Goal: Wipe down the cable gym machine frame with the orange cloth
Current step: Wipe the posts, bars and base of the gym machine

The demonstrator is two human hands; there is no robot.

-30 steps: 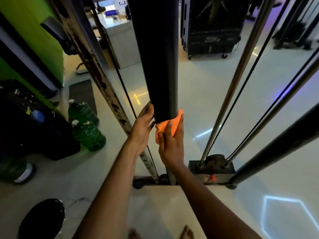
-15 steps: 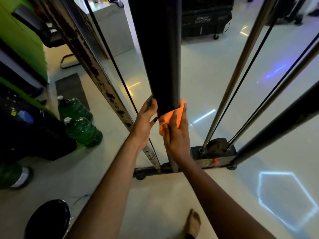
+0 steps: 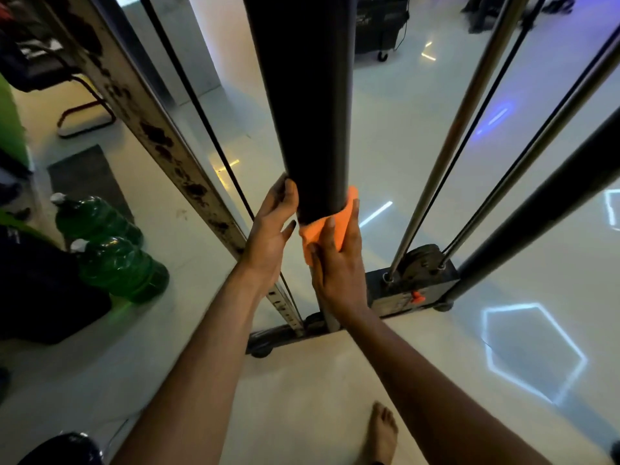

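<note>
Head view: black post of the cable machine runs down centre frame to the base bar on the floor. Right hand presses the orange cloth against the post's lower part, fingers straight & flat over the cloth, which wraps partway round the post's right side; grip open, pressing w/ palm & fingers. Left hand touches the post's left side just beside the cloth, fingers relaxed & mostly straight, thumb out toward the cloth; grip open, holding nothing. Rusty upright rail w/ thin black cable stands left of the post. Chrome guide rods rise from the weight block at right. Two green bottles sit on floor at left. Bare foot near bottom edge.
</note>
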